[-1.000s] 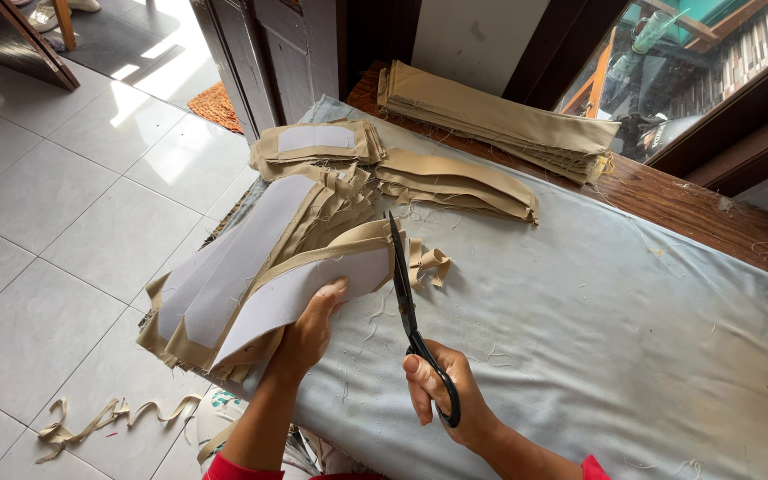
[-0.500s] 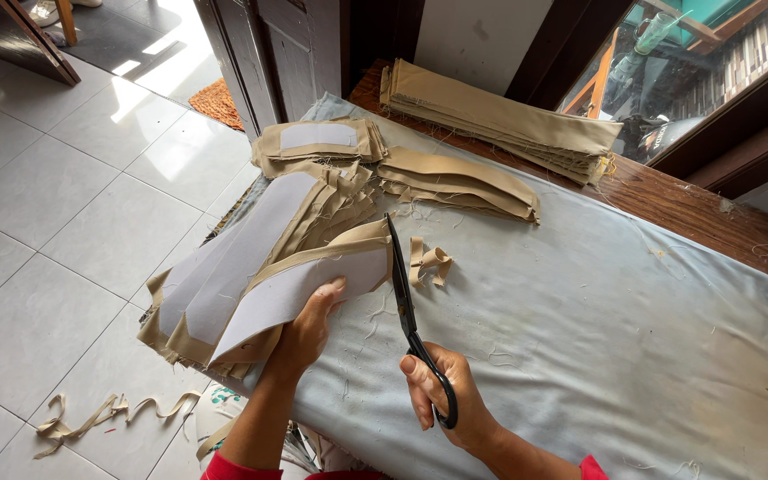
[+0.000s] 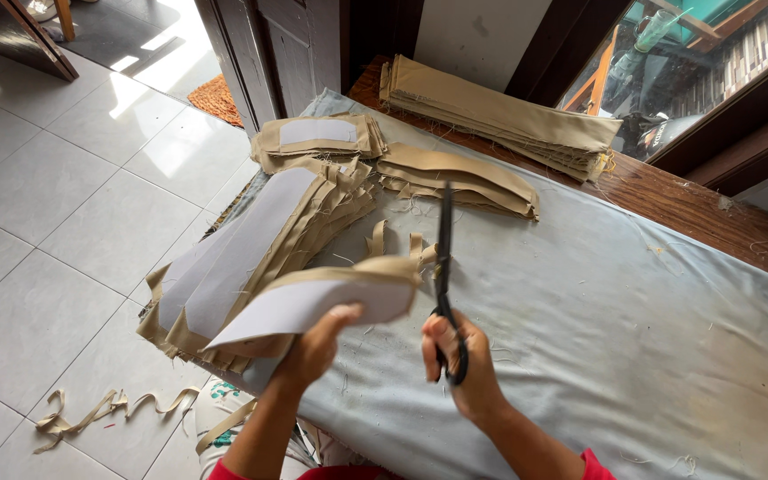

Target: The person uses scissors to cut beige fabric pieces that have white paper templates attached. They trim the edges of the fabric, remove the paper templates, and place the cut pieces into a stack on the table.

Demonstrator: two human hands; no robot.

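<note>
Tan fabric piece with a white paper-like facing on top is being held off the table edge, roughly at the frame's 6–7 o'clock zone; left hand is pinching its near edge, thumb on top, fingers under. Right hand is gripping black scissors, fingers through the handle loops, blades pointing to 12 o'clock and sitting right at the piece's right-hand end, where cut tan strips are curling up. Cannot tell whether the blades are biting the cloth or just alongside it. At 10 o'clock of the held piece, a fanned stack of similar tan pieces is lying half over the table edge, top one showing the same white facing. Farther out at 12 o'clock, a smaller stack with a white rectangle on top, and just to its right a pile of curved tan pieces. Beyond those, at 1 o'clock, folded tan cloth is sitting on the wooden table end. Pale blue-grey sheet is covering the table, stained and littered with threads. On the tiled floor at 8 o'clock, a long tan offcut is lying loose.
</note>
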